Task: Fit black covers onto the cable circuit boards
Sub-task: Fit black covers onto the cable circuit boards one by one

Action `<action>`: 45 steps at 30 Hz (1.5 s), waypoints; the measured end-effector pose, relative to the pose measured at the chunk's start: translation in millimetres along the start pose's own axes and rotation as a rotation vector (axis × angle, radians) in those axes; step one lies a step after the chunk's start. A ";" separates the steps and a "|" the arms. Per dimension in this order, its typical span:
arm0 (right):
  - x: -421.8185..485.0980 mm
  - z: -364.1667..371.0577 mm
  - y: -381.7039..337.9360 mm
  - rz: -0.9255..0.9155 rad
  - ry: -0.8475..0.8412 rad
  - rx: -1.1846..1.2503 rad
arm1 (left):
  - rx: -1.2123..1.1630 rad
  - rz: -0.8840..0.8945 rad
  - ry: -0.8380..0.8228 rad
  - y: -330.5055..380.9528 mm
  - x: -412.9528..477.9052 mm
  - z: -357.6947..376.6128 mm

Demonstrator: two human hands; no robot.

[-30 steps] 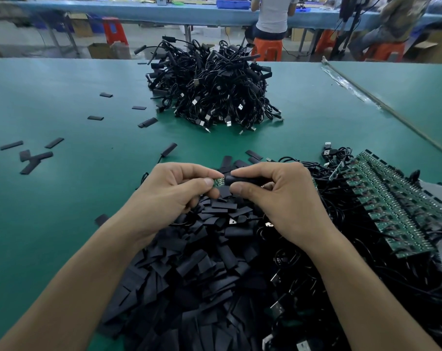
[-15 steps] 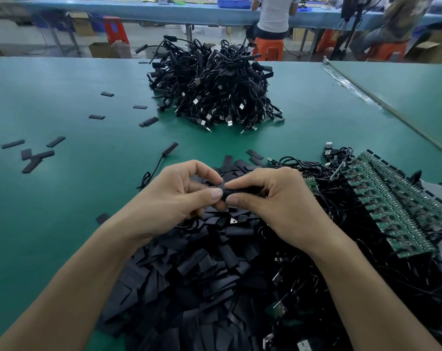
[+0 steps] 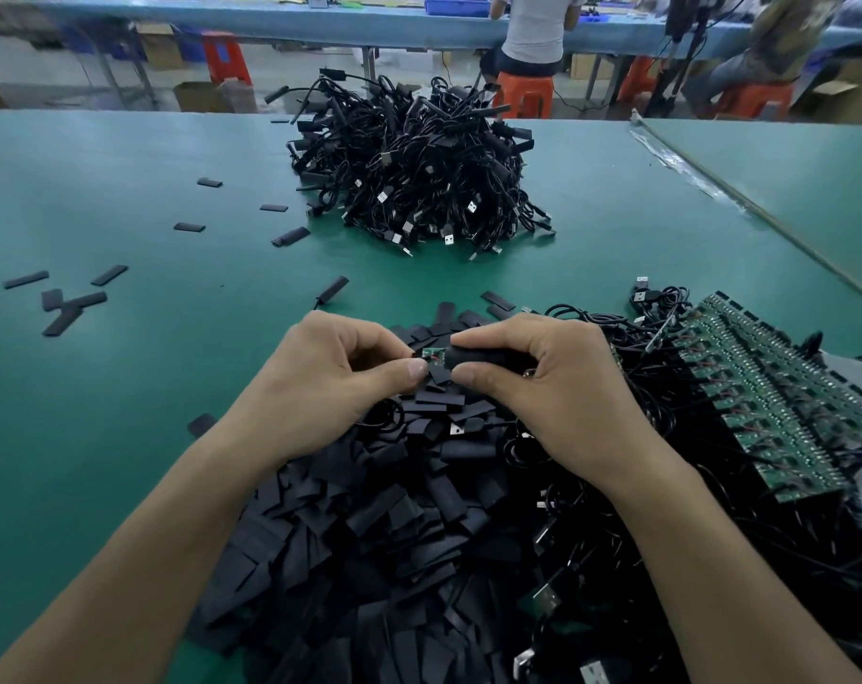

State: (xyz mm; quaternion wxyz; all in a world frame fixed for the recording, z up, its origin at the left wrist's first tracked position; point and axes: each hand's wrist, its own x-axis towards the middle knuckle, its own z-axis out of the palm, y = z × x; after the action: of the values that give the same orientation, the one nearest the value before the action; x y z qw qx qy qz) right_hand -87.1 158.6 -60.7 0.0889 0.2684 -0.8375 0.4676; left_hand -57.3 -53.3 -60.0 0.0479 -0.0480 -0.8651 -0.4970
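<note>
Across the green surface (image 3: 123, 387), a heap of loose covers (image 3: 370, 525) lay nearest the person, a pile of cables (image 3: 419, 175), judged finished, stood at far centre, and a row of bare green boards (image 3: 784, 402) waited at the right; much work evidently remained. Above the heap, the left hand (image 3: 330, 382) pinched the exposed end of one circuit board (image 3: 433, 354) between thumb and fingertip. The right hand (image 3: 557, 387) gripped a black cover (image 3: 483, 356), fingers curled round it, seated only partly over that board.

Beyond the green desk (image 3: 98, 412), a blue desk (image 3: 271, 24) is seen. An orange stool (image 3: 524, 93) is occupied by a person (image 3: 535, 27); a cardboard box (image 3: 197, 96) is set on the floor.
</note>
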 end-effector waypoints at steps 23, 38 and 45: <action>-0.1 -0.4 -2.6 -0.120 -0.060 -0.087 | -0.076 -0.063 -0.114 2.5 -1.1 -4.6; -1.7 1.7 0.7 -0.069 -0.024 0.088 | -0.129 -0.077 -0.151 8.1 -2.2 -2.6; -1.7 2.6 0.6 -0.084 0.012 0.110 | -0.172 -0.098 -0.156 11.0 -3.6 -4.2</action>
State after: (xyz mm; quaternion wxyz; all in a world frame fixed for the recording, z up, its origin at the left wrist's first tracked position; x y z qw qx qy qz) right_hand -85.7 157.4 -63.2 0.0986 0.3051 -0.7978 0.5106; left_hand -52.2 -51.6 -49.0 -0.0483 -0.0481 -0.8217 -0.5659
